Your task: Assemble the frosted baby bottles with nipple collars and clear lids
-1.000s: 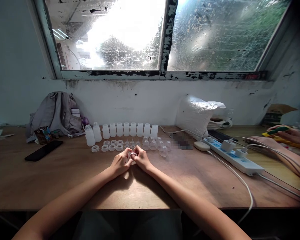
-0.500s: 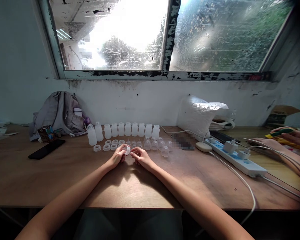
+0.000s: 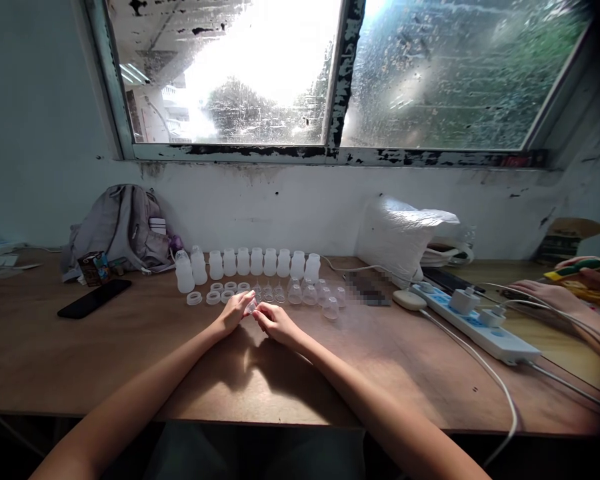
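Observation:
My left hand is closed around a small white bottle ring, mostly covered by the fingers. A clear, soft-looking bottle nipple shows at the ring, and my right hand pinches it with thumb and fingertips. Both hands meet just above the table. Behind them stand several frosted baby bottles in a row; the two at the left end are taller with tops on. White bottle rings lie in two short rows left of my hands. More nipples and clear dome caps sit to the right.
A black phone and grey backpack are at the left. A white power strip with cables, a round white device and a silvery bag are at the right. Another person's hand is at the far right edge.
My right hand has moved left until its fingertips meet the piece in my left hand. The ring has turned, and a clear part now shows. The view has shifted slightly.

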Tool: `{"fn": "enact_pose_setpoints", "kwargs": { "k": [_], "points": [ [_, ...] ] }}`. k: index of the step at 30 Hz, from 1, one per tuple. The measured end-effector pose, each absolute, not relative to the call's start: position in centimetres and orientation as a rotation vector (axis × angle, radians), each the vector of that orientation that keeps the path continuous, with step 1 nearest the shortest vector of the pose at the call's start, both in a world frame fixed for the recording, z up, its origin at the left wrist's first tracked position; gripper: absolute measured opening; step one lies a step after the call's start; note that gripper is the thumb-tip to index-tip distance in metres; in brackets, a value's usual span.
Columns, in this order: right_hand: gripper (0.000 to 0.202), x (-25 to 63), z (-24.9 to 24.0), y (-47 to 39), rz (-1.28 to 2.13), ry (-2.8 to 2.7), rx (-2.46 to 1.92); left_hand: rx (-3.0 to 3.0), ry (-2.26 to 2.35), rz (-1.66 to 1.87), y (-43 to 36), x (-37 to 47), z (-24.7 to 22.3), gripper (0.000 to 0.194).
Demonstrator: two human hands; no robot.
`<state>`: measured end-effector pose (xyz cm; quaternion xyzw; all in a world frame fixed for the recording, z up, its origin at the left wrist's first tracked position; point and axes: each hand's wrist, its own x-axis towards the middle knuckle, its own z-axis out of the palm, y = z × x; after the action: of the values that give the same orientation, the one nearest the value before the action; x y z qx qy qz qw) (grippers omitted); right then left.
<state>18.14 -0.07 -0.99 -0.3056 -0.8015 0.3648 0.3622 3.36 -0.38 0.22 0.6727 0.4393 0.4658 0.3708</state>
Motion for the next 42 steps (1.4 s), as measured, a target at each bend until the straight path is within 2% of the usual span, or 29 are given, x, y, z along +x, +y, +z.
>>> {"fn": "enact_pose_setpoints", "kwargs": {
  "k": [6,9,11,13,16,26,34,38,42],
  "points": [
    [0.027,18.8,-2.4,0.3,1.105,-1.887,-0.885,1.707,1.263,1.133,1.4,1.8,1.6,0.053],
    [0.026,18.8,-2.9,0.6,1.229,-1.782,-0.91,1.768,1.535,1.186,3.8,-0.1,4.1,0.049],
    [0.026,18.7,-2.9,0.7,1.269,-1.75,-0.909,1.959,1.925,0.996,5.8,-1.5,5.9,0.044],
    [0.025,18.7,-2.7,0.6,1.287,-1.732,-0.912,2.13,2.347,0.584,7.9,-2.7,7.4,0.045],
    [0.024,18.7,-2.4,0.4,1.297,-1.718,-0.925,2.077,2.476,0.418,10.6,-3.9,8.4,0.042],
    [0.024,18.9,-2.9,0.8,1.346,-1.7,-0.872,2.074,2.498,0.286,12.2,-4.0,8.6,0.03],
    [0.025,19.0,-2.3,0.6,1.315,-1.609,-0.89,2.347,2.48,0.497,6.7,-1.3,12.2,0.035],
    [0.023,19.3,-2.3,1.0,1.207,-1.482,-0.916,2.525,2.336,0.742,2.2,1.1,10.7,0.038],
    [0.025,19.6,-2.6,1.6,1.138,-1.411,-0.935,2.563,2.137,0.795,-0.8,3.0,7.5,0.032]
  ]
}}
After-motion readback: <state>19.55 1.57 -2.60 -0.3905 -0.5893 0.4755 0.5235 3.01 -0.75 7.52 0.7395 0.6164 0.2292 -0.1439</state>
